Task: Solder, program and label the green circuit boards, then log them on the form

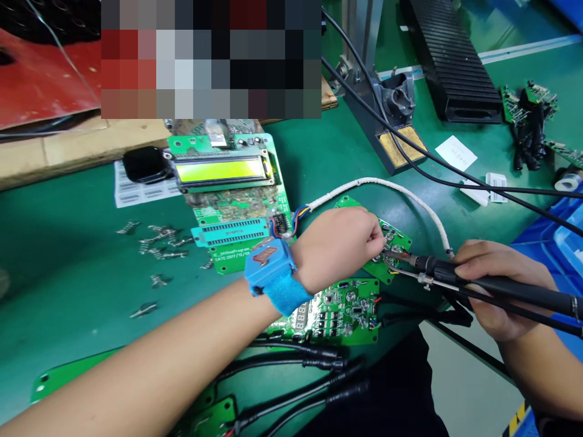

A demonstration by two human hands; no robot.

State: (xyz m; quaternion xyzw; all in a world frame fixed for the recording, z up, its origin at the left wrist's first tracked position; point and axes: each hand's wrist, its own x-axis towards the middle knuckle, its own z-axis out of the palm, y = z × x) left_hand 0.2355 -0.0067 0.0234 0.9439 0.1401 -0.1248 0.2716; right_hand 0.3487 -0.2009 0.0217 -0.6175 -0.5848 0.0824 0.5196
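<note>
My right hand (505, 285) is closed around a black soldering iron (496, 286), with a thin metal feed tube (426, 279) clamped alongside. The iron's tip points left at a green circuit board (395, 240), close to my left fingers. My left hand (339, 246) is curled over that board, its fingertips mostly hidden; what they pinch, if anything, I cannot make out. A blue wrist strap (277, 279) is on my left wrist. Partly under the left wrist lies another green board (334, 318) with a digit display and black cables.
A programmer board with a lit yellow-green screen (223, 170) stands behind, joined to a white sleeved cable (378, 182). Small metal parts (164, 237) are scattered at left. An iron stand with yellow sponge (403, 149) is behind; black cables (423, 152) cross the right.
</note>
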